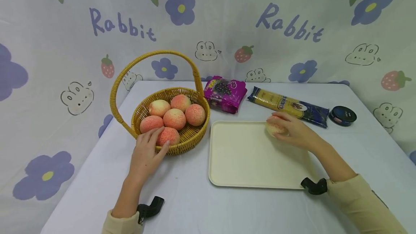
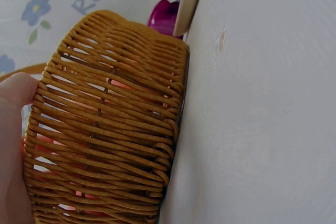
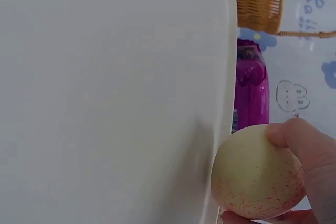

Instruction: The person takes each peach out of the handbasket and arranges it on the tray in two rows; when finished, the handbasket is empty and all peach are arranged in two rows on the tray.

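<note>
My left hand (image 1: 147, 154) reaches over the near rim of the wicker basket (image 1: 195, 141), its fingers and thumb spread over the nearest peach (image 1: 170, 136). The left wrist view shows the thumb by the rim of the woven wall (image 2: 110, 124). Several more pink and yellow peaches (image 1: 174, 119) lie in the basket. My right hand (image 1: 297, 133) holds a pale yellow peach (image 3: 257, 174) with pink speckles, thumb on one side and fingers on the other. This peach is at the far edge of the cream tray (image 1: 247, 154), with a shadow on the tray beside it.
Behind the tray lie a purple snack bag (image 1: 225, 95) and a long yellow and blue pasta packet (image 1: 289, 105). A round black container (image 1: 342, 115) stands at the packet's right end. The basket's tall handle (image 1: 156, 52) arches over its far side. A patterned curtain (image 1: 224, 21) hangs behind the table.
</note>
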### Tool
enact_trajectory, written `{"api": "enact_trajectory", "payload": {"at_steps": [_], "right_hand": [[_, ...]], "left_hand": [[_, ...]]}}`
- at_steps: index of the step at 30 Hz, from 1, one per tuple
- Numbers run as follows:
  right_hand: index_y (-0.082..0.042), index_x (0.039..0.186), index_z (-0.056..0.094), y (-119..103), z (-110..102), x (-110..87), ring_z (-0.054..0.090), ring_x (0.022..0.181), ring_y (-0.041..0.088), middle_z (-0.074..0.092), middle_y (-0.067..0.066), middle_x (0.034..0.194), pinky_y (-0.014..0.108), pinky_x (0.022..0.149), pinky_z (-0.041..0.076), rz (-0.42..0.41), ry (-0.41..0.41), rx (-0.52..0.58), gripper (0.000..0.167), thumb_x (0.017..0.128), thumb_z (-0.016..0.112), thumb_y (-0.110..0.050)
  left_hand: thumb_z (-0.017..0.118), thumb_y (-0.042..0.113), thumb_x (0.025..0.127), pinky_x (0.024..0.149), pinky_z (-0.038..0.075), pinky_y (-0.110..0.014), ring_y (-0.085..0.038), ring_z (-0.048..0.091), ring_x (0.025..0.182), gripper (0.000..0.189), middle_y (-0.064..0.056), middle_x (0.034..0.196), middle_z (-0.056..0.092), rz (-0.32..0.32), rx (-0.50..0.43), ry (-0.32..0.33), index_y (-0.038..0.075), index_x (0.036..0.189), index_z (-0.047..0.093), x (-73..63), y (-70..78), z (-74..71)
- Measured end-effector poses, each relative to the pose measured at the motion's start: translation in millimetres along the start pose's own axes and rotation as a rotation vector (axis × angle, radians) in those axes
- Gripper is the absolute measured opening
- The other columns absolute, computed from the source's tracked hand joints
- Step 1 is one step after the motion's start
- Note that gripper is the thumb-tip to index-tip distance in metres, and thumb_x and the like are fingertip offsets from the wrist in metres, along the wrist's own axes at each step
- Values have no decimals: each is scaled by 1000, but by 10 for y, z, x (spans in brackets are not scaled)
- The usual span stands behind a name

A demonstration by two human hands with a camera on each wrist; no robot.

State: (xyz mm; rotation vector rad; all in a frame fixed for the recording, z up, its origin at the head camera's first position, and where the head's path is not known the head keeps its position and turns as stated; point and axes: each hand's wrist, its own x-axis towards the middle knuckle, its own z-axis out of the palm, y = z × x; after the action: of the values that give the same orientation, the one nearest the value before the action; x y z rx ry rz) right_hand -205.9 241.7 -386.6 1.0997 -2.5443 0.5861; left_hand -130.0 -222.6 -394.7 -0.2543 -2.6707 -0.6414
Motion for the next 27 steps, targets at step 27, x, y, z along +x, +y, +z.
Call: {"api": "enact_trajectory", "payload": {"at_steps": [27], "right_hand": [[-9,113,61,-1,-57,13,43,112,43,49,22,122,57,86,38,28,-97,-15,38,76,70,-7]], "left_hand": [[52,42,90,91,34,-51,-32,37,115,53,-13,128,48,2,2,1,10,132,48,-3,11,-8]]}}
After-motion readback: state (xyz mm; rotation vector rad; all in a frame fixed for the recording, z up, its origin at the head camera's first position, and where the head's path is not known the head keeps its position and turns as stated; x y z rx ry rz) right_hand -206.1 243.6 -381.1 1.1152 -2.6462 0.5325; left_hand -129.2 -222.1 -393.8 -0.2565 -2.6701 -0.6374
